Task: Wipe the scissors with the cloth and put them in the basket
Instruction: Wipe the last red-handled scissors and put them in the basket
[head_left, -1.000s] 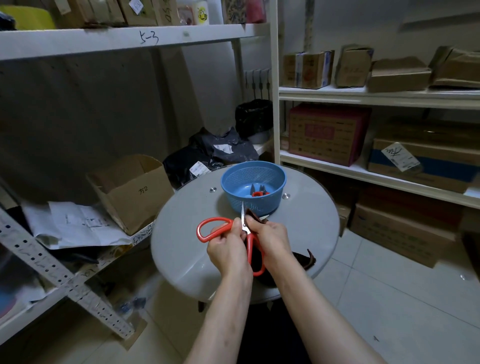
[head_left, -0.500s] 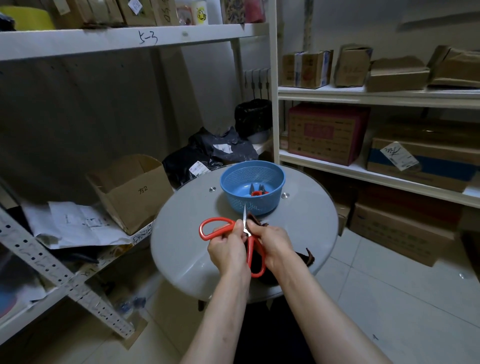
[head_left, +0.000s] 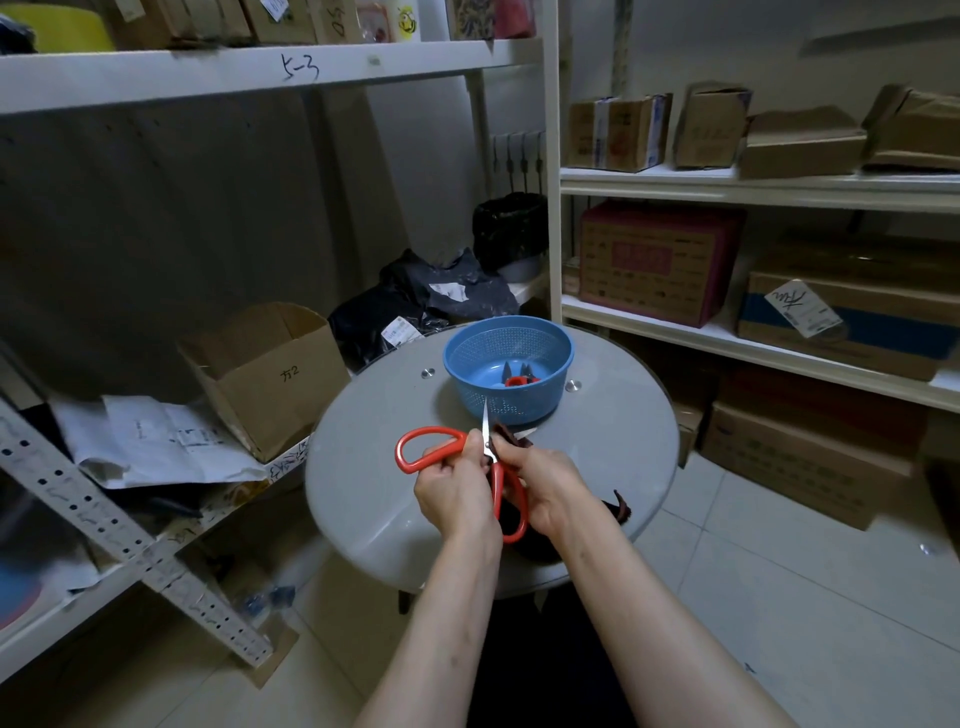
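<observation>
Red-handled scissors (head_left: 415, 451) are held open above the round grey table (head_left: 363, 483), one blade pointing up toward the blue basket (head_left: 550, 353). My left hand (head_left: 454, 491) grips the scissors near the pivot and handles. My right hand (head_left: 545, 480) holds a dark reddish-brown cloth (head_left: 511, 435) bunched against the other blade, which it hides; a corner of the cloth sticks out by my right wrist. The basket sits at the table's far side, just beyond the blade tip, and holds another small pair of scissors (head_left: 517, 376) with red on it.
An open cardboard box (head_left: 270, 374) and loose papers (head_left: 156, 441) lie on the low shelf at left. Black plastic bags (head_left: 415, 306) sit behind the table. Shelves with cardboard boxes (head_left: 654, 260) fill the right side. Tiled floor lies to the right of the table.
The hands and scissors have stayed almost in place; my right hand with the cloth has shifted slightly along the blade.
</observation>
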